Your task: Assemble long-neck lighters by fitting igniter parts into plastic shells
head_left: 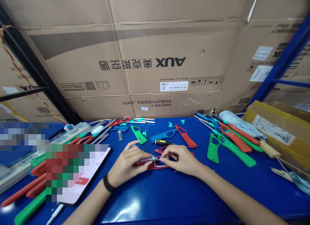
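Observation:
My left hand [126,160], with a dark band at the wrist, is closed on a clear plastic fuel tank [145,160] above a red lighter casing half [155,167]. Thumb and fingertips of my right hand [180,157] pinch together at the tank's valve end, beside a thin white wire [160,166]; what they hold is too small to name. Just behind lies a yellow-and-black screwdriver handle [164,143]. Farther back are a blue casing half [163,135], a red casing half [186,136], a green casing half [139,134] and another clear tank [120,135].
Assembled lighters [232,147] with metal tubes lie at the right, near pale blue cloth [239,121] and an open yellow-taped box [273,128]. A phone [84,179], more lighters and a power strip [14,176] occupy the left. A large carton [155,34] stands behind the blue table.

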`<act>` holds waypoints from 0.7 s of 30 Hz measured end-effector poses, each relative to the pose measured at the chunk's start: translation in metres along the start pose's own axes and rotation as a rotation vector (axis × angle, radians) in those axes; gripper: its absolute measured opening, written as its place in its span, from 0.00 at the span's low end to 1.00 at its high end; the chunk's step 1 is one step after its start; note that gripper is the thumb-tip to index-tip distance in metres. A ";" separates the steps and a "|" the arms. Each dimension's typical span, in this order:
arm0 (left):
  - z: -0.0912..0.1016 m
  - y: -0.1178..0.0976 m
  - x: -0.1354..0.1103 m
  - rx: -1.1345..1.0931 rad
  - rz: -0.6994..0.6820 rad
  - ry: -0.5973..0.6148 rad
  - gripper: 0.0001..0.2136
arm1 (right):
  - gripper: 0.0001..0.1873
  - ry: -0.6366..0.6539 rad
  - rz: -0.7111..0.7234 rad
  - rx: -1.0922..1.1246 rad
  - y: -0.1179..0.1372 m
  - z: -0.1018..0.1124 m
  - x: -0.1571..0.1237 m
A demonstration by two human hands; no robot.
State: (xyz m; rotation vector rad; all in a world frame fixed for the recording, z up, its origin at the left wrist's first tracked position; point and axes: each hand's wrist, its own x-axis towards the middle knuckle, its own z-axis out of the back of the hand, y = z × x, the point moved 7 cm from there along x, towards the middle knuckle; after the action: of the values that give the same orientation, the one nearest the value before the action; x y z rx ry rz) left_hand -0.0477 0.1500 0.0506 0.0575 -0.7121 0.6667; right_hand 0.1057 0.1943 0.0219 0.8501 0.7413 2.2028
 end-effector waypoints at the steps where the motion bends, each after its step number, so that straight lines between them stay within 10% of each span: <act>1: 0.000 -0.001 0.001 -0.001 -0.008 -0.011 0.06 | 0.06 -0.008 0.003 -0.008 0.000 0.001 0.000; 21: -0.001 -0.009 0.003 0.000 -0.055 -0.031 0.06 | 0.04 0.006 0.038 -0.018 0.003 0.002 -0.003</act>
State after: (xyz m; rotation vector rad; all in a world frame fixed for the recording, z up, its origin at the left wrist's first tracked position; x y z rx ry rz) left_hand -0.0402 0.1444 0.0537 0.0875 -0.7379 0.6141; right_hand 0.1074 0.1910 0.0245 0.8547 0.7125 2.2433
